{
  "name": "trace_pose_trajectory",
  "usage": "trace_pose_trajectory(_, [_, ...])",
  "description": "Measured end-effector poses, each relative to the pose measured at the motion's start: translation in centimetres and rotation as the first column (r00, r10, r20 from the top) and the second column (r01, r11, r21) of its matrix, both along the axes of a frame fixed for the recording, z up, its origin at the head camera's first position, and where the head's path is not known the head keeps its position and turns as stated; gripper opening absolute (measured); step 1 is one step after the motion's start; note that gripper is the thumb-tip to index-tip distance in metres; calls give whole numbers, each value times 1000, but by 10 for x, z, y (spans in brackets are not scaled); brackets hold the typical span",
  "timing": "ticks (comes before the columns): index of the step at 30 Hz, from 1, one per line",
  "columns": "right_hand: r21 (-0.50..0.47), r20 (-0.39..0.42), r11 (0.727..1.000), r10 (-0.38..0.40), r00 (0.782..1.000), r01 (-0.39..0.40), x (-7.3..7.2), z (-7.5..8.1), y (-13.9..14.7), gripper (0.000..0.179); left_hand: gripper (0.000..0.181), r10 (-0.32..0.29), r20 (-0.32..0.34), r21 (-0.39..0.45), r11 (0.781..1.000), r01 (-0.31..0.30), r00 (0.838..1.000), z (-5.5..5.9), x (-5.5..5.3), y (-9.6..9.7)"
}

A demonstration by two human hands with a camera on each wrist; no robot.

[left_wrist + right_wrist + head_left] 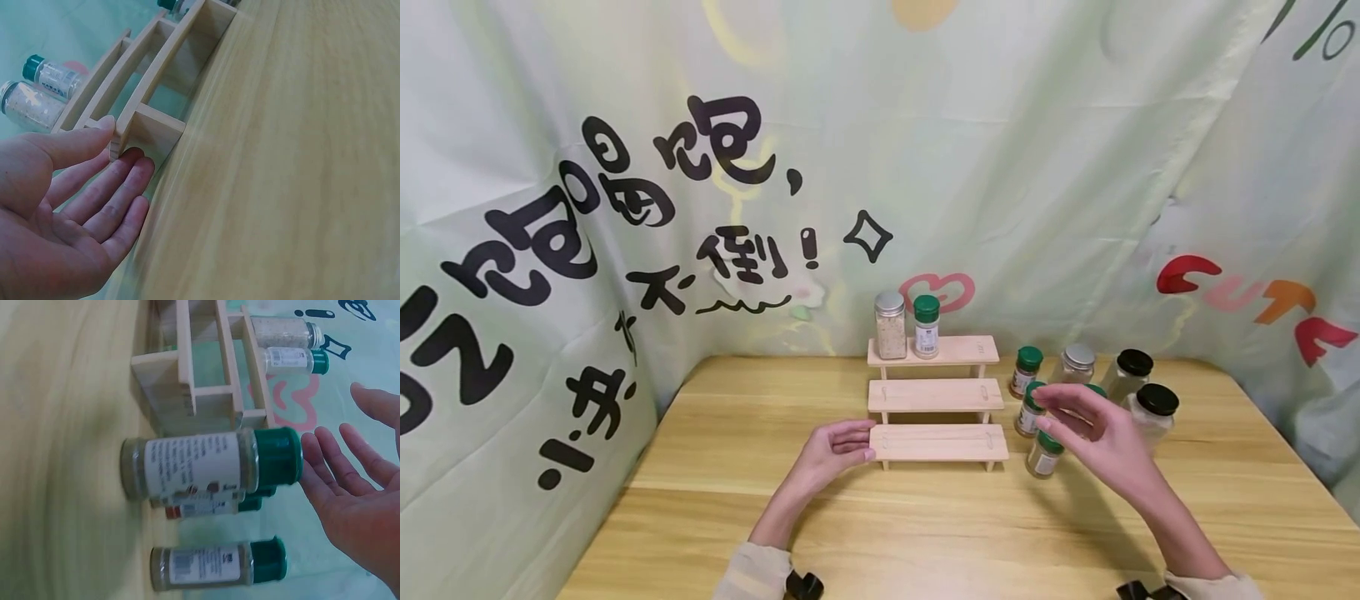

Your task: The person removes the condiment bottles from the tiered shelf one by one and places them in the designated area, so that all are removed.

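A three-step pale wooden rack (936,443) stands on the table. My left hand (832,450) holds the left end of its lowest step; in the left wrist view the thumb (94,134) lies against the step's end, with the fingers below. On the top step stand a silver-lidded jar (891,332) of pale grains and a green-capped spice jar (927,333). My right hand (1105,437) hovers over the jars right of the rack, fingers loosely bent, holding nothing. Close to its fingertips is a green-capped spice jar (200,464) with a printed label.
Right of the rack are more green-capped spice jars (1027,377), a silver-lidded jar (1077,358) and two black-lidded jars (1152,417), some partly hidden by the right hand. A printed cloth (1037,167) hangs behind the wooden table (737,400).
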State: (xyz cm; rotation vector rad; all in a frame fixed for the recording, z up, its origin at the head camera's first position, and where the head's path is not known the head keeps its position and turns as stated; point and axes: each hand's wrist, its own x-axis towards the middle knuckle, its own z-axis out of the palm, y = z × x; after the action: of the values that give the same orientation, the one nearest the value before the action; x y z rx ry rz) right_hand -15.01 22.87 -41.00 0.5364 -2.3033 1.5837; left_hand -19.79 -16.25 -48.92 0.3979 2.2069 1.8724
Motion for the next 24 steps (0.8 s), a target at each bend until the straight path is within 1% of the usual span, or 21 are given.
trace_pose_trajectory(6, [-21,-27,999,39,999,-39,-11,7,-11,33,47,5,7,11,1000,-5,1000,-1,0,0])
trace_pose_trajectory(14, [10,9,1000,25,1000,-25,-20,12,-22,34,48,0,10,11,1000,0,1000,-1,1,1])
trace_pose_trajectory(24, [-17,-4,999,42,999,-42,-35,22,-37,36,47,10,13,5,1000,-10,1000,-1,1,1])
